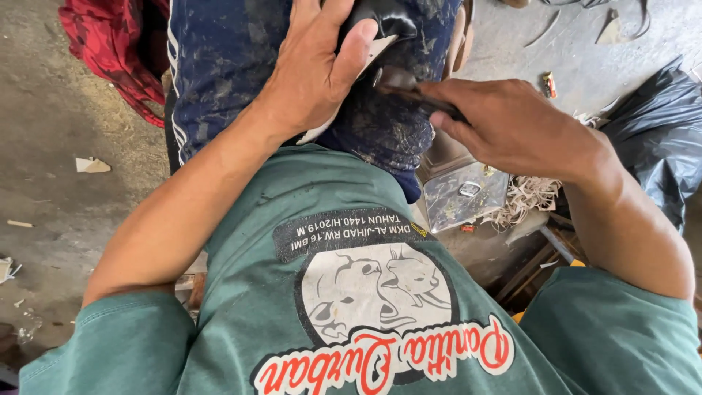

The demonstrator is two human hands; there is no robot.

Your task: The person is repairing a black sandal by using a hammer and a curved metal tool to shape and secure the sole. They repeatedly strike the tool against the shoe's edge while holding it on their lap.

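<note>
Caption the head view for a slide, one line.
Seated on a concrete floor, left hand pressing a black piece with a pale edge on the knee, right hand working it with a dark tool.

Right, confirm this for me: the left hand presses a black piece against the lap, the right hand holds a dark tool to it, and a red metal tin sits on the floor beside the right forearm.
One detail is off. In the head view the metal tin is silver, not red. The rest stands: the left hand presses the black piece on the lap, and the right hand holds the dark tool to it.
</note>
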